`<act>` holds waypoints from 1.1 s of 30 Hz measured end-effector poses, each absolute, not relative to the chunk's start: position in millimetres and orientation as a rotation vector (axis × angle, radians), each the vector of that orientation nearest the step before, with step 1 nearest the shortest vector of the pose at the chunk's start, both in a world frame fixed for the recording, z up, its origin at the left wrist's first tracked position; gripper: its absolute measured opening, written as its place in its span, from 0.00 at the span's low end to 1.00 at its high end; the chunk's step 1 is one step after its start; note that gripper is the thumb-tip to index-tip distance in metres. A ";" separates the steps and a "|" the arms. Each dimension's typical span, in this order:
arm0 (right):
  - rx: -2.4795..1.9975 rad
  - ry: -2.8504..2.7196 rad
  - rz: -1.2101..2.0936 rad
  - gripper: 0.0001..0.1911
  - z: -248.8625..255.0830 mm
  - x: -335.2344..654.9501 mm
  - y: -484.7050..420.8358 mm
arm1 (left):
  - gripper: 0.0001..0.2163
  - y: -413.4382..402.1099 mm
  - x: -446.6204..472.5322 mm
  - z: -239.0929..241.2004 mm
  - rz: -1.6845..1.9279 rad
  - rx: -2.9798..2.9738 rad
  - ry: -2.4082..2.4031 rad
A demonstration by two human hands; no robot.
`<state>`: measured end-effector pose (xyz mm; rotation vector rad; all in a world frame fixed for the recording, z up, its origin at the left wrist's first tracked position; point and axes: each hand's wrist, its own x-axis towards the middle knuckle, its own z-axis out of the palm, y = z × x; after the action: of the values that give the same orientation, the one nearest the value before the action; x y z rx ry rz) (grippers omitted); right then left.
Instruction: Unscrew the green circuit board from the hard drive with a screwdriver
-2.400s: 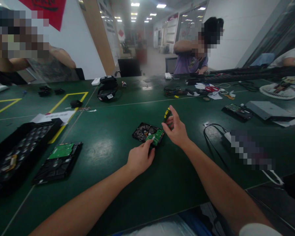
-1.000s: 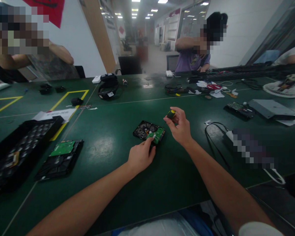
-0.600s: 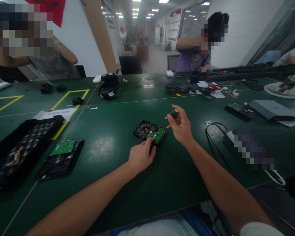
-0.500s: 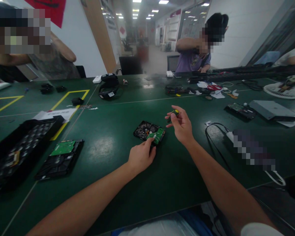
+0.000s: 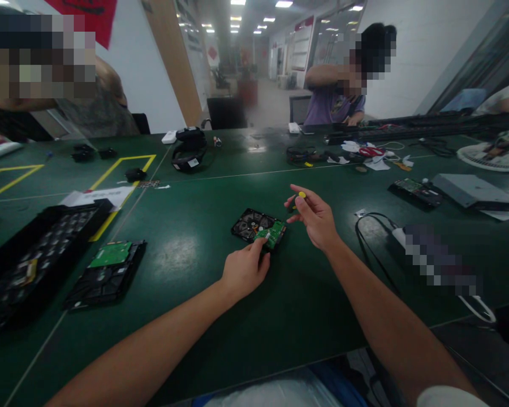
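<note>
A black hard drive [image 5: 252, 224] lies circuit side up on the green table [image 5: 186, 254], with a small green circuit board [image 5: 272, 232] at its near right corner. My left hand [image 5: 244, 270] rests at the drive's near edge, fingers curled and fingertips pressing on the board. My right hand [image 5: 316, 217] hovers just right of the drive, fingers pinched round a small screwdriver [image 5: 299, 196] with a yellow and black handle. The tool's tip is hidden by my fingers.
A second hard drive [image 5: 106, 274] and a black tray [image 5: 29, 254] lie at the left. A black cable [image 5: 371, 237] loops at the right, with another drive [image 5: 413, 191] and a grey box [image 5: 470, 191] beyond. Other people sit across the table.
My right hand has turned the screwdriver in its fingers, so the handle's yellow end now shows. My left hand and the drive have stayed in place.
</note>
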<state>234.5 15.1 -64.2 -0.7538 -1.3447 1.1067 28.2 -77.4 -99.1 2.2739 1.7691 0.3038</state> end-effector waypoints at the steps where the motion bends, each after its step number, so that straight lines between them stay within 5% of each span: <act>1: -0.740 -1.350 1.113 0.21 -64.8 234.0 15.3 | 0.20 -77.4 28.2 -99.0 0.304 2.275 1.772; 6: -0.697 -1.335 1.159 0.16 -65.6 232.8 16.4 | 0.20 -77.5 27.9 -100.3 0.325 2.289 1.772; 14: -0.672 -1.254 1.273 0.23 -62.2 236.9 16.6 | 0.19 -77.3 26.8 -102.7 0.364 2.308 1.757; 33: -0.612 -1.204 1.301 0.12 -64.5 235.8 16.4 | 0.19 -77.5 26.3 -102.7 0.361 2.312 1.750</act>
<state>235.8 16.4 -64.5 -0.6118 -1.2042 1.3012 26.3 -77.5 -102.7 2.3120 1.7504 0.3606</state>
